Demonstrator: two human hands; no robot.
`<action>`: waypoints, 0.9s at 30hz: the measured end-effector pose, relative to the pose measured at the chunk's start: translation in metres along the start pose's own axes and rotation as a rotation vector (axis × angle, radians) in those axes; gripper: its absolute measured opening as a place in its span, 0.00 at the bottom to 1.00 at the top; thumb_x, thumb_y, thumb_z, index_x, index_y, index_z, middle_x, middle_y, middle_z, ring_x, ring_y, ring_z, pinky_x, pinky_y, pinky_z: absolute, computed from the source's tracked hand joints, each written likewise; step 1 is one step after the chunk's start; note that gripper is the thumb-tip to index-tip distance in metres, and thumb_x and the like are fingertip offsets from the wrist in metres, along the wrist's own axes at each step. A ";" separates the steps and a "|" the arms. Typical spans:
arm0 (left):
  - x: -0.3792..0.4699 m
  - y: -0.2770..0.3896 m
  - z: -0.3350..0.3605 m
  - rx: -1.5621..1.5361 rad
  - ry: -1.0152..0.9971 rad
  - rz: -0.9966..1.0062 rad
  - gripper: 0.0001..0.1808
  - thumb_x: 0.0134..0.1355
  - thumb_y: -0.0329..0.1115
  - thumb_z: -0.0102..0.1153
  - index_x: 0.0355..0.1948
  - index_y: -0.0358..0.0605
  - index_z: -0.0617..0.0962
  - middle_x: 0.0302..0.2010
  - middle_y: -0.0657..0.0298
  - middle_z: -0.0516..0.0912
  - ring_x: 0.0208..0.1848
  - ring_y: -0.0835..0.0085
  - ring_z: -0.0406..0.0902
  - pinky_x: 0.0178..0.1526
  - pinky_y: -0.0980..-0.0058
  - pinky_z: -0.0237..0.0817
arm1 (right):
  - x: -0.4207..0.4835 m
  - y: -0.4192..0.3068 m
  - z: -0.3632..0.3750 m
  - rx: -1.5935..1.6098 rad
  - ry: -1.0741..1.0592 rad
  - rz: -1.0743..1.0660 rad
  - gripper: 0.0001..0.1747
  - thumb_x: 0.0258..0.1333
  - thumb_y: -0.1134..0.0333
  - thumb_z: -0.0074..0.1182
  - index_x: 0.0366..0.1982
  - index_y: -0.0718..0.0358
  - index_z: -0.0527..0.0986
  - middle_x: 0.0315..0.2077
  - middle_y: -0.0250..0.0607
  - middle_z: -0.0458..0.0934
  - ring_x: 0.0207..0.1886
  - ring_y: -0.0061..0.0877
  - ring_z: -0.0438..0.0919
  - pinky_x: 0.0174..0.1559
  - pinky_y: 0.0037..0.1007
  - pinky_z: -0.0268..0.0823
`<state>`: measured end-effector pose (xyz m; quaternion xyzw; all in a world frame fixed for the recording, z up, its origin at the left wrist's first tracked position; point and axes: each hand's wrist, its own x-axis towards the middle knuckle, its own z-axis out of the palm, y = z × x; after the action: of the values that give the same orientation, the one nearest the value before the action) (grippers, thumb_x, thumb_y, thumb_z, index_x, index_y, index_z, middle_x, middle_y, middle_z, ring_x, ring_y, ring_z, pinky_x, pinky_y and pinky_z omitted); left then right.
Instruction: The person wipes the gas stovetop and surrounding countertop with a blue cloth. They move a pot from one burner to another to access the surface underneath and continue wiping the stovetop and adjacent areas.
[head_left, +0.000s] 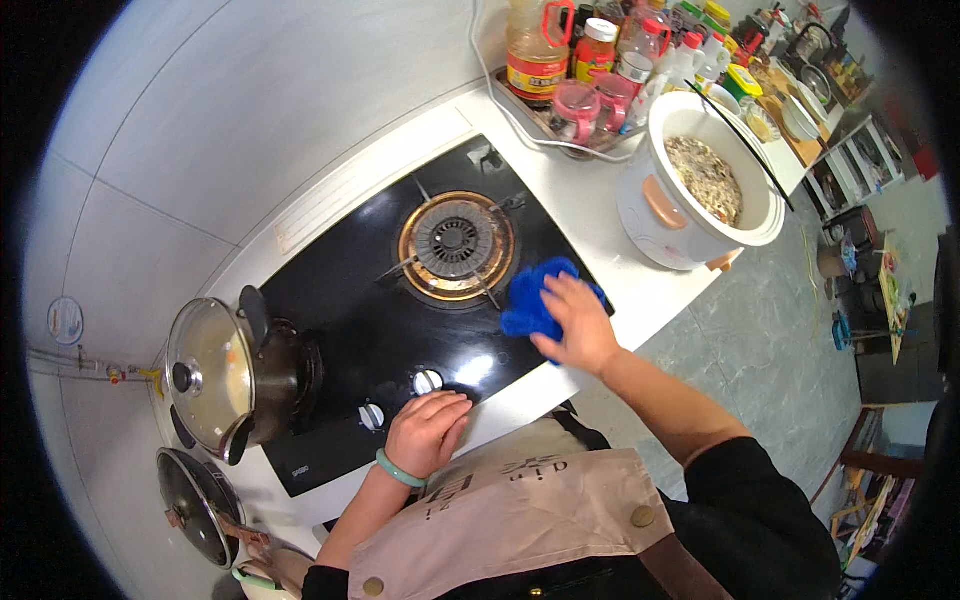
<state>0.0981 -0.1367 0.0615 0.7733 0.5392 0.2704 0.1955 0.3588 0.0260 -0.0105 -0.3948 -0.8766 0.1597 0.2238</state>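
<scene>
My right hand presses a bunched blue cloth onto the right side of the black glass gas cooktop. Its fingers lie spread over the cloth, right of the bare burner and its pan supports. At the cooktop's front edge rests my left hand, fingers together and slightly curled, with nothing visible in it. A jade-green bangle circles that wrist. Just beyond its fingers is a control knob, and a second knob sits to the left.
A glass-lidded pot stands over the cooktop's left side, beside a lidded pan. On the right counter is a white slow cooker holding grainy food, chopsticks across its rim. A white cord runs past a tray of bottles and jars.
</scene>
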 end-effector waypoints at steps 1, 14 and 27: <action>-0.003 -0.001 -0.003 -0.005 0.022 -0.013 0.11 0.55 0.28 0.65 0.40 0.40 0.84 0.41 0.57 0.86 0.46 0.60 0.83 0.49 0.65 0.73 | -0.011 -0.010 -0.001 0.026 -0.020 -0.079 0.33 0.42 0.57 0.67 0.51 0.65 0.75 0.59 0.54 0.71 0.63 0.50 0.68 0.65 0.48 0.59; -0.105 -0.004 -0.019 0.057 0.185 -0.329 0.09 0.57 0.28 0.62 0.39 0.40 0.84 0.40 0.55 0.86 0.43 0.58 0.83 0.48 0.65 0.74 | 0.045 -0.094 0.034 0.498 -0.338 0.056 0.26 0.50 0.73 0.63 0.53 0.66 0.73 0.53 0.53 0.76 0.57 0.46 0.74 0.60 0.38 0.67; -0.193 0.016 -0.023 0.125 0.451 -0.666 0.08 0.55 0.25 0.64 0.38 0.39 0.84 0.38 0.54 0.86 0.42 0.55 0.83 0.47 0.63 0.75 | 0.204 -0.186 0.175 0.231 -0.177 -0.032 0.22 0.52 0.72 0.59 0.50 0.65 0.74 0.50 0.55 0.77 0.56 0.48 0.74 0.59 0.41 0.67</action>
<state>0.0426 -0.3228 0.0490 0.4879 0.8050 0.3219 0.1020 0.0330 0.0453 -0.0201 -0.3369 -0.8749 0.2900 0.1920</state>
